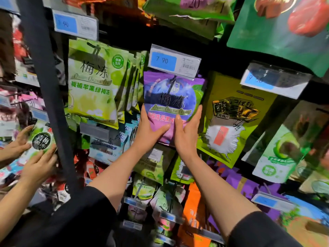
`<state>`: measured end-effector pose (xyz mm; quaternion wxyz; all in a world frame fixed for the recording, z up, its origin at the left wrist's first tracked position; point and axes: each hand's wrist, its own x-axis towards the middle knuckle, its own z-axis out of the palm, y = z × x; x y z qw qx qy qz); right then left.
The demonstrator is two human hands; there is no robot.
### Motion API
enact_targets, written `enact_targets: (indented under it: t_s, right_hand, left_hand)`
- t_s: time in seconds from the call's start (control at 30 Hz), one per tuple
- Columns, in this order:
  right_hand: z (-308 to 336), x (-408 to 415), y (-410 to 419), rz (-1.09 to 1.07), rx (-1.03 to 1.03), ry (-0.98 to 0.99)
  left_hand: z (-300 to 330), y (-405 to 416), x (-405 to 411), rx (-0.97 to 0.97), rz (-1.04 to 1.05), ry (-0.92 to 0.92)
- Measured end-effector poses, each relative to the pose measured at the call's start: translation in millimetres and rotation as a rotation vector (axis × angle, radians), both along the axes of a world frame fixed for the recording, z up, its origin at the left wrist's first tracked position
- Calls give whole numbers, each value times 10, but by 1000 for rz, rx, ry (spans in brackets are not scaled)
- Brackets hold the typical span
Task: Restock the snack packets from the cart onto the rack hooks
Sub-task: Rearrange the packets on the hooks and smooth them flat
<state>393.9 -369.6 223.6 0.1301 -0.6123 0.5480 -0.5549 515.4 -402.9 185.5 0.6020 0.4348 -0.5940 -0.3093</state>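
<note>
Both hands [169, 132] grip purple packet [173, 97] beside green packets [92, 81].

Dim, uneven light; glare on plastic price tags [275, 80], edges blurred and warped.

Dark upright post [44, 86] at left; black rack backing [124, 38]; dim shop light.

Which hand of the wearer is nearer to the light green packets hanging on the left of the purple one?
Left. The left hand holds the purple packet on the side beside the light green packets; the right hand holds its far side.
</note>
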Motion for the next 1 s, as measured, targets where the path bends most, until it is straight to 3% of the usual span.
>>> enact_targets:
  t_s: [0.3, 0.47, 0.63, 0.77, 0.87, 1.0]
  right_hand:
    - [-103, 25, 93, -21, -119, 9]
    - [-135, 243, 223, -210, -353, 124]
    - [-158, 626, 225, -74, -411, 261]
    - [-114, 940, 152, 99, -328, 294]
    - [4, 1187, 39, 291, -127, 287]
    - [197, 1431, -189, 388, 98, 267]
  left_hand:
    - [-39, 157, 88, -38, 61, -91]
    - [-39, 435, 327, -214, 337, -156]
    - [35, 495, 793, -288, 698, -68]
    - [43, 381, 1225, -142, 770, -111]
    - [91, 245, 1493, -76, 667, -172]
    - [141, 39, 1762, -19, 549, -317]
